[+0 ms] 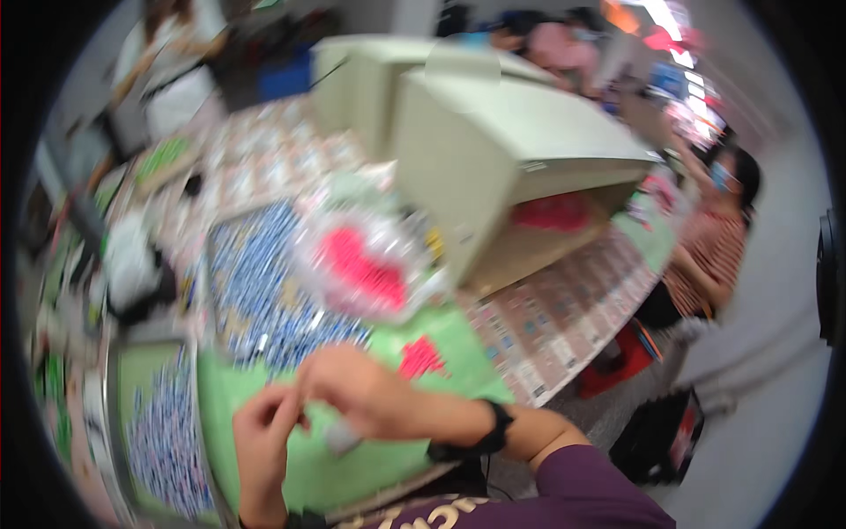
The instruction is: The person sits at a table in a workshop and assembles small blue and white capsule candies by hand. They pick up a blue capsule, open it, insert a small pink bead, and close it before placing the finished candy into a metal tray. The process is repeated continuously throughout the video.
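My left hand and my right hand meet over a green mat, fingertips pinched close together. Whatever lies between the fingers is too small and blurred to name. Just under my right hand is a small grey-white object; whether it rests on the mat or is held, I cannot tell. Beyond the hands sits a tray of many small blue-and-white stick-like pieces. A clear plastic bag holds bright pink pieces, and a small pink pile lies on the mat.
At left is a second metal-rimmed tray with similar blue-white pieces. A large cream box-like housing, open in front, stands on the patterned table. A person in a striped top sits at right; another person is at far left.
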A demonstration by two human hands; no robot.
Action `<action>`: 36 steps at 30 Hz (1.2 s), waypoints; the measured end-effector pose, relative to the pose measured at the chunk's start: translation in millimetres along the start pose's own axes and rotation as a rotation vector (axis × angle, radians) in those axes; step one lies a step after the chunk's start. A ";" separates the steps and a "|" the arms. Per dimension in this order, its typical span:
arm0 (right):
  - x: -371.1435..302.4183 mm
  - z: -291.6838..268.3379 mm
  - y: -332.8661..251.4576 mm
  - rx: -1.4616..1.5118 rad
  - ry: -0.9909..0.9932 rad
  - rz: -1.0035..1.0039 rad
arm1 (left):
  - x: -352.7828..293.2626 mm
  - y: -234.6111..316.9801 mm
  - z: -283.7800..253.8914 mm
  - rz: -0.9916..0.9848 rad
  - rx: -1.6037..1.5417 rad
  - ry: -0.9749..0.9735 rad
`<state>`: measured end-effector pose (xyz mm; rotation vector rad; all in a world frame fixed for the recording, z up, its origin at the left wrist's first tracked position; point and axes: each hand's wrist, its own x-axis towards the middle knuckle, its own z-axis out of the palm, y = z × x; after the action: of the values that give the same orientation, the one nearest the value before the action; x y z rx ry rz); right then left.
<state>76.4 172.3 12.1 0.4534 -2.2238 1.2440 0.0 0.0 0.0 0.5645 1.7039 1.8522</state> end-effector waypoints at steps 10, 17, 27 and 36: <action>-11.6 3.8 -0.6 -0.177 -0.507 0.295 | -31.3 8.1 -50.8 -0.014 -0.132 0.032; -10.6 23.3 3.3 -0.171 -0.572 0.264 | -28.9 -6.2 -51.5 0.036 -0.181 0.048; -3.1 21.2 -6.4 -0.115 -0.489 0.277 | -26.7 -9.6 -44.7 0.041 -0.315 0.007; 8.9 11.7 -29.9 0.290 -0.109 0.354 | -24.9 -7.1 -28.1 0.036 -0.460 -0.019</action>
<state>81.8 146.7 32.6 0.2431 -2.2904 1.7784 1.6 -37.2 -8.5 0.4203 1.1982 2.1619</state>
